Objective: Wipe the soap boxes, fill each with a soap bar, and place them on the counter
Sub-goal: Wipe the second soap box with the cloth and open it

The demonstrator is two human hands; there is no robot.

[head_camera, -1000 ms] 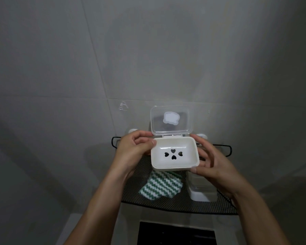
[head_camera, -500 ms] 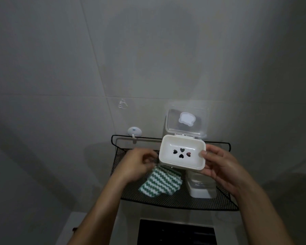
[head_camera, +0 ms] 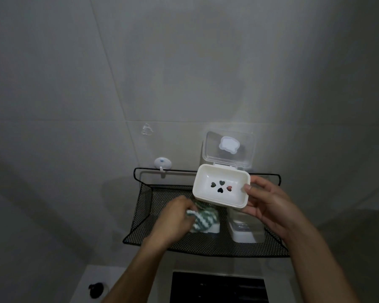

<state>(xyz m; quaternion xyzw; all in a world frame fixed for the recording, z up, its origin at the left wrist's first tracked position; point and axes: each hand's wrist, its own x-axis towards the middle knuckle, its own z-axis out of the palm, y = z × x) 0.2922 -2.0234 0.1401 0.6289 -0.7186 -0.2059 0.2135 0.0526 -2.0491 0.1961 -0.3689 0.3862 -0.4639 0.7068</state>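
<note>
The soap box (head_camera: pixel 221 188), white with a clear hinged lid standing open behind it, is held up in the air above the back right part of the black mesh shelf (head_camera: pixel 144 206). The right hand (head_camera: pixel 269 206) holds it at its right end, thumb on the rim and the other fingers curled underneath. Its tray is bare, showing four heart-shaped drain holes and no soap.

Down on the shelf the left hand (head_camera: pixel 173 221) is closed around the green-and-white striped cloth (head_camera: pixel 202 218), fingers bunching the near corner of it. The cloth lies over something pale near the middle of the shelf; I cannot tell what. A second soap box (head_camera: pixel 245 230), closed, sits on the right side of the shelf, under the raised one. A small white hook (head_camera: pixel 162 164) is stuck to the tiled wall at the shelf's back rail.

This looks like the start of the wiping step: box open and ready, cloth being picked up. Next, I'd judge, the cloth has to come up into the tray while the right hand keeps the box level and steady. The grip is at one end only, so pressing hard with the cloth could tip the box or fold the lid.
</note>
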